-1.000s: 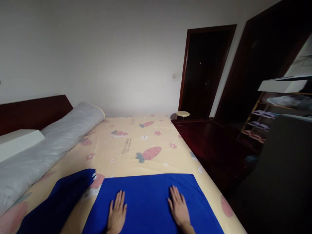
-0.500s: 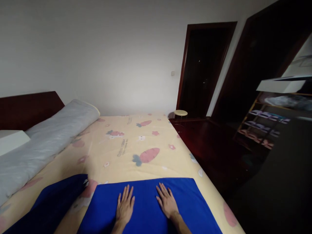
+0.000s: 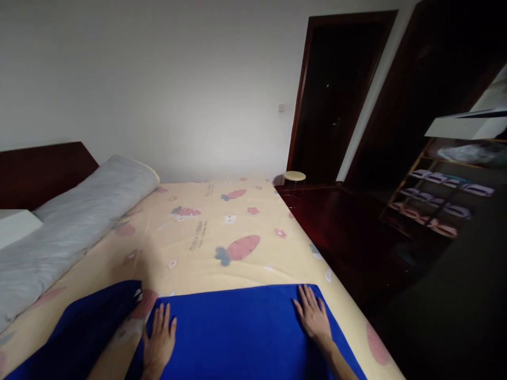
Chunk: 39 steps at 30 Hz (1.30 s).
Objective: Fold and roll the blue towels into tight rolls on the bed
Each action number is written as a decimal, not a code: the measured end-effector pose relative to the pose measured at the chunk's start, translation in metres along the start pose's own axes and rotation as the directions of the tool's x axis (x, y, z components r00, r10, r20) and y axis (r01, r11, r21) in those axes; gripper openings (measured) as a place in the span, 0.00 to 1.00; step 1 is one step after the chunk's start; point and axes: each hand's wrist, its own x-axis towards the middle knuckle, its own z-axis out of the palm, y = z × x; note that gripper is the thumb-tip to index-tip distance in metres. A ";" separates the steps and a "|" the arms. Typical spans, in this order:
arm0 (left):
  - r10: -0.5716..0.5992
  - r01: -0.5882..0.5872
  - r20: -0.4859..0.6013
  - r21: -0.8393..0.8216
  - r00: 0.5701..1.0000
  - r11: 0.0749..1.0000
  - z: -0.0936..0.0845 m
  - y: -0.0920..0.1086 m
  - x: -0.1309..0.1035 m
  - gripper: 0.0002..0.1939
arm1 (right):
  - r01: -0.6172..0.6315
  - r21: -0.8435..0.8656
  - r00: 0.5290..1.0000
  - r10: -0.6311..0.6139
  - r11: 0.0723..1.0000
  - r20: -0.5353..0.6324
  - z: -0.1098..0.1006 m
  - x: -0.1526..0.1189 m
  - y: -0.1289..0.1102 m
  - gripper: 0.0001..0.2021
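On the left, the headboard (image 3: pixel 43 171), white box (image 3: pixel 18 229) and grey roll (image 3: pixel 99 192) are cut off by the picture's edge; the rumpled dark-blue cloth (image 3: pixel 85 319) nearer runs out of view too. The left hand (image 3: pixel 159 335) lies open on the left edge of the blue sheet (image 3: pixel 237 327), which is spread over the near bed (image 3: pixel 245 211), its near end cut off. The right hand (image 3: pixel 313 315) rests open near its far right corner (both palms down). Farther right, a dark shape (image 3: pixel 455 316), hard to make out, hides part of the rack (image 3: pixel 451 161)
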 end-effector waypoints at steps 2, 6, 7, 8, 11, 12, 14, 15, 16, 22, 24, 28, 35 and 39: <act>0.163 -0.164 -0.021 -0.039 0.986 0.986 -0.005 0.047 -0.007 0.31 | 0.153 0.106 0.988 -0.153 0.983 -0.006 0.003 -0.002 -0.043 0.33; 0.392 -0.378 0.042 -0.185 0.919 0.907 -0.006 0.157 -0.025 0.29 | 0.391 0.230 0.913 -0.408 0.891 0.027 0.016 -0.012 -0.142 0.28; 0.417 -0.396 0.065 -0.214 0.906 0.893 -0.004 0.178 -0.028 0.29 | 0.425 0.253 0.891 -0.451 0.869 0.053 0.019 -0.014 -0.160 0.27; 0.424 -0.395 0.088 -0.233 0.902 0.889 -0.002 0.193 -0.030 0.29 | 0.443 0.267 0.876 -0.477 0.856 0.074 0.022 -0.015 -0.172 0.27; 0.377 -0.339 0.137 -0.239 0.916 0.910 -0.001 0.200 -0.027 0.29 | 0.429 0.268 0.877 -0.469 0.863 0.108 0.022 -0.012 -0.171 0.26; 0.348 -0.312 0.140 -0.230 0.927 0.922 -0.002 0.190 -0.024 0.29 | 0.402 0.254 0.892 -0.438 0.880 0.108 0.020 -0.009 -0.158 0.26; 0.289 -0.258 0.134 -0.209 0.948 0.943 -0.005 0.160 -0.014 0.30 | 0.326 0.216 0.929 -0.354 0.920 0.105 0.013 -0.001 -0.123 0.28; 0.254 -0.226 0.130 -0.198 0.958 0.954 -0.007 0.141 -0.008 0.31 | 0.285 0.196 0.946 -0.309 0.938 0.101 0.009 0.002 -0.102 0.29; 0.219 -0.194 0.126 -0.185 0.968 0.963 -0.008 0.122 -0.002 0.31 | 0.246 0.177 0.959 -0.265 0.953 0.095 0.006 0.006 -0.080 0.30; -0.065 0.070 0.069 -0.073 0.996 0.995 0.005 0.029 0.024 0.34 | 0.083 -0.019 0.993 -0.081 0.996 0.083 -0.001 0.014 0.024 0.33; -0.126 0.130 0.070 -0.051 0.990 0.990 0.011 0.013 0.028 0.35 | 0.037 -0.075 0.996 -0.030 0.997 0.086 0.004 0.015 0.041 0.34; -0.140 0.142 0.074 -0.011 0.987 0.990 0.016 -0.004 0.033 0.39 | -0.025 -0.124 0.998 0.032 0.992 0.055 0.014 0.015 0.052 0.37; -0.117 0.118 0.143 -0.002 0.983 0.993 0.008 -0.026 0.044 0.42 | -0.035 -0.143 0.999 0.038 0.989 0.020 0.018 0.016 0.052 0.40; -0.115 0.113 0.193 0.023 0.974 0.993 -0.005 -0.033 0.057 0.37 | -0.090 -0.088 0.995 0.094 0.992 0.043 0.012 0.020 0.053 0.38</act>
